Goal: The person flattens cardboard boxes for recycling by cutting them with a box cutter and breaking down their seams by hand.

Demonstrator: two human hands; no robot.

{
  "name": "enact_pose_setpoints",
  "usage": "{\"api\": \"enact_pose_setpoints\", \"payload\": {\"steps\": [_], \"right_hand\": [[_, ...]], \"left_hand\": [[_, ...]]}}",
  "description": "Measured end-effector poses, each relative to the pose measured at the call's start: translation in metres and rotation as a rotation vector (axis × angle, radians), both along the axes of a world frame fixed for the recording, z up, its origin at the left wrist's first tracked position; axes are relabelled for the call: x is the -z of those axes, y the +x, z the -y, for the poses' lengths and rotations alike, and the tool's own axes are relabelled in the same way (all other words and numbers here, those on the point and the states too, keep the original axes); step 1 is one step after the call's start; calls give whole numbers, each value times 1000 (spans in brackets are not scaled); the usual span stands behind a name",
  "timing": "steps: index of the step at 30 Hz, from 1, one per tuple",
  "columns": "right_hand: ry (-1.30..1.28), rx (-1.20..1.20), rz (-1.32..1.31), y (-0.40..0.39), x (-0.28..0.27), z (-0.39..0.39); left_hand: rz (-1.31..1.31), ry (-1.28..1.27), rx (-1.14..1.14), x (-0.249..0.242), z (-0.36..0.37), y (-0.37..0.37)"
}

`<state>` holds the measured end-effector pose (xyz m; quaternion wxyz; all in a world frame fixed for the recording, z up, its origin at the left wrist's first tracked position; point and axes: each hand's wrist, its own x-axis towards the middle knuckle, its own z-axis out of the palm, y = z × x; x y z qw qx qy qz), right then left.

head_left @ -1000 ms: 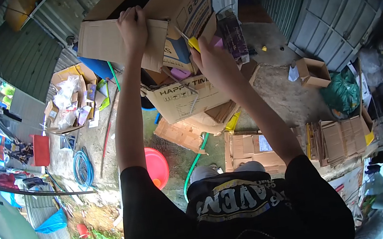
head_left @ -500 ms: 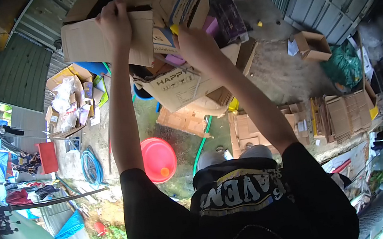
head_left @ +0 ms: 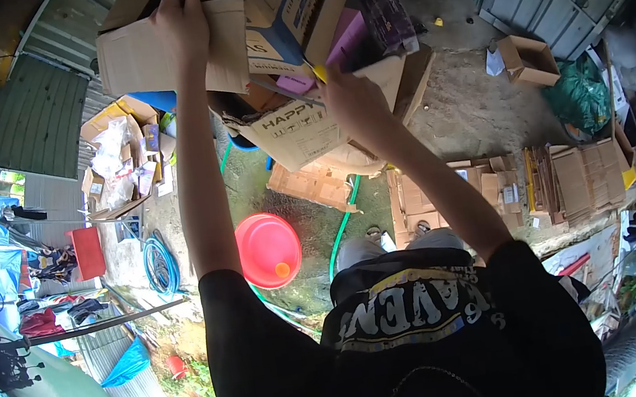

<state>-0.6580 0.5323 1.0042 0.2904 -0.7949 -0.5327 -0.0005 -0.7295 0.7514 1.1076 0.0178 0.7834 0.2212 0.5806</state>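
Gripping the folded top edge of a plain brown cardboard flap [head_left: 132, 62], the left hand [head_left: 182, 27] has its fingers curled over. That flap belongs to the big brown cardboard box with blue bands and printed lettering [head_left: 291, 3], tilted at the top of my view and partly cut off by it. Over on the right, the right hand [head_left: 353, 100] is closed around a small yellow-handled tool [head_left: 321, 73], its tip up by the box's lower corner (most of the handle is hidden in the fist, so I can't tell its full shape).

Just below the box I've got a large beige carton printed "HAPPY" [head_left: 304, 131], open at the top, with a bright purple flat-sided piece [head_left: 348, 36] showing at its rim and a dark glossy purple carton [head_left: 383, 15] by its far right corner. On the grey concrete floor [head_left: 460, 109] I see a round pink plastic basin [head_left: 264, 247] with a small orange item [head_left: 282, 270] inside, near a green hose [head_left: 339, 232]. Flattened brown cardboard [head_left: 409, 210] lies to the right of that hose, beneath the right forearm in my view.
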Motion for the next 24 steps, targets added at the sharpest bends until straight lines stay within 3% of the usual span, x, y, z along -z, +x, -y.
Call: {"api": "enact_pose_setpoints", "payload": {"steps": [4,6,11,13,16,19,21,24], "right_hand": [[88,46,-77,3,16,-29],[-102,3,64,15,14,-53],[75,-65,141,7,47,-23],[14,76,-66,0,48,-26],[-171,83,-62,19,57,-72],[-102,80,-119,14,75,-50],[-9,76,-109,15,81,-47],[-149,117,-207,15,95,-55]], "left_hand": [[-26,-23,-61,7,-7,1],[-30,-135,31,3,-5,-4],[-27,-107,-54,-7,-10,2],[-81,-69,-29,-6,-11,4],[31,-141,113,-10,16,6],[39,-247,94,-14,5,9],[42,-144,93,-12,3,13],[30,-69,115,-5,4,10]]}}
